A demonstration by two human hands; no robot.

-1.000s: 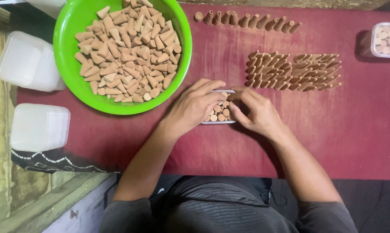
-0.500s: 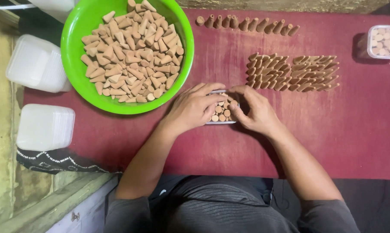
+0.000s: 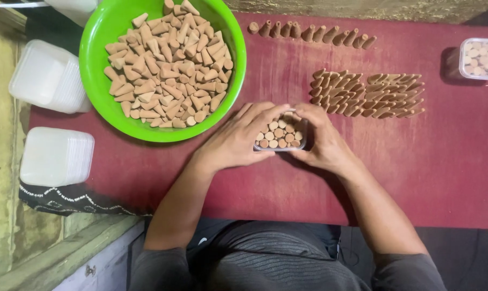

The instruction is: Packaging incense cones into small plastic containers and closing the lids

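A small clear plastic box (image 3: 280, 135) packed with upright tan cones sits on the dark red cloth (image 3: 416, 172) in front of me. My left hand (image 3: 238, 139) cups its left side and my right hand (image 3: 322, 140) wraps its right side, fingertips meeting over the far edge. Just beyond my left hand, a large green bowl (image 3: 95, 81) holds a heap of loose tan cones (image 3: 168, 67). Rows of cones (image 3: 365, 94) lie flat on the cloth right of the bowl, with a single line of cones (image 3: 311, 33) farther back.
Two stacks of clear plastic lids or boxes (image 3: 50, 75) (image 3: 55, 156) rest at the left edge. A filled clear box (image 3: 481, 58) stands at the far right. The cloth's patterned hem (image 3: 60, 199) hangs at the lower left.
Both hands stay on the small box; the fingers have closed in a little over its far edge. The view has shifted slightly.
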